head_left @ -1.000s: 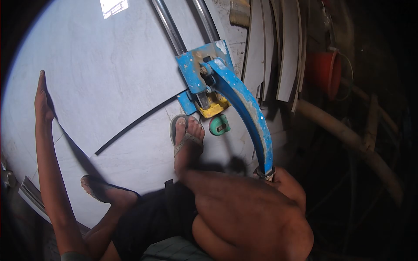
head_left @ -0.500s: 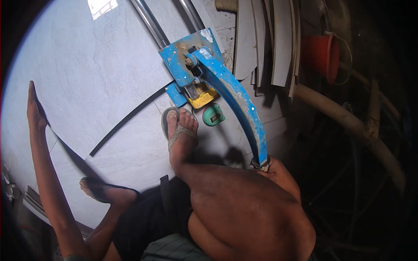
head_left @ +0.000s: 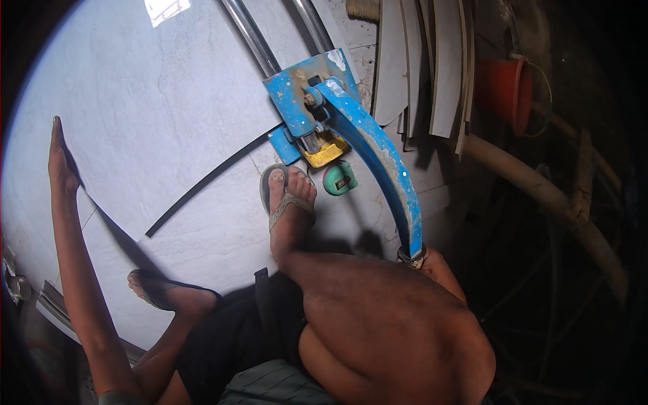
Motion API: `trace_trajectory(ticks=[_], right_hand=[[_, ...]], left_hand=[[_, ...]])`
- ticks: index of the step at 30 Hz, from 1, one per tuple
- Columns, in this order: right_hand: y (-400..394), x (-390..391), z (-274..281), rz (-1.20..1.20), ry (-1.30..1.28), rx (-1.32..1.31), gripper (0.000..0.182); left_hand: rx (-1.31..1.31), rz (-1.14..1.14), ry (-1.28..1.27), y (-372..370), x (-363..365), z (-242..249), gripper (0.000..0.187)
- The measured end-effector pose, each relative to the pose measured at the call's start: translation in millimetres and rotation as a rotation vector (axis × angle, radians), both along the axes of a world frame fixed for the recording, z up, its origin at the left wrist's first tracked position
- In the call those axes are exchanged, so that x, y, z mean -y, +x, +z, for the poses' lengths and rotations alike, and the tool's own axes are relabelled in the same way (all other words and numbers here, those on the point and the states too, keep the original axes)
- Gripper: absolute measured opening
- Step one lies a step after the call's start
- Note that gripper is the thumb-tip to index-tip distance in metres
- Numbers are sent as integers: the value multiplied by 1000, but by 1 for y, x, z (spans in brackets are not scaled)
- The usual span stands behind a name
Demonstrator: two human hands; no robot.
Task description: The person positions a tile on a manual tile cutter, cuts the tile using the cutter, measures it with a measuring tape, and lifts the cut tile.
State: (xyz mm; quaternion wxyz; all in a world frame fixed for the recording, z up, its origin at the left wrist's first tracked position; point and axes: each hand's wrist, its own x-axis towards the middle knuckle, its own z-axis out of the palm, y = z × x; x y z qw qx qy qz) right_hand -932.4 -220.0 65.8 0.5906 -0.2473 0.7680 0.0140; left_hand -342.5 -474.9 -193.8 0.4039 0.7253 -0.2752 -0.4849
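A large pale tile [head_left: 169, 121] lies on the left under the twin steel rails [head_left: 253, 37] of a blue tile cutter. My left hand [head_left: 62, 162] is at the tile's left edge, its fingers straight and together, gripping nothing. On the right, my right hand [head_left: 439, 271] is closed around the end of the tile cutter's long curved handle [head_left: 378, 138]. My raised knee hides part of that hand. The handle joins a blue carriage [head_left: 297, 101], below which a yellow foot piece [head_left: 329, 151] shows. A green tape measure [head_left: 339, 179] sits beside it, near my sandalled foot [head_left: 290, 196].
Several cut tile strips [head_left: 445, 67] lean together at the upper right. Beyond them are a red bucket [head_left: 505, 94] and a wooden pole [head_left: 526, 175]. More thin tile pieces [head_left: 57, 314] lie at the lower left. The right side is dark.
The whole view has shifted slightly, so most things appear a little further right. Both hands and the tile cutter's handle keep nearly the same places relative to the tile and carriage.
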Motion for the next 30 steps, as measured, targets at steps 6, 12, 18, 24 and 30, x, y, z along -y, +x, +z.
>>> trace_trajectory(ticks=[6, 12, 18, 24, 30], right_hand=[[3, 1, 2, 23, -3, -27, 20], [20, 11, 25, 18, -9, -115, 28], [-2, -15, 10, 343, -126, -218, 35], [7, -13, 13, 352, -154, -269, 37], [8, -16, 9, 382, -116, -346, 38]], left_hand=[[1, 55, 65, -14, 2, 10, 78], [-41, 45, 53, -8, 2, 9, 81], [-3, 60, 110, -10, 1, 9, 79], [-29, 91, 160, -29, 3, 27, 77], [-65, 111, 160, -26, 4, 25, 80]])
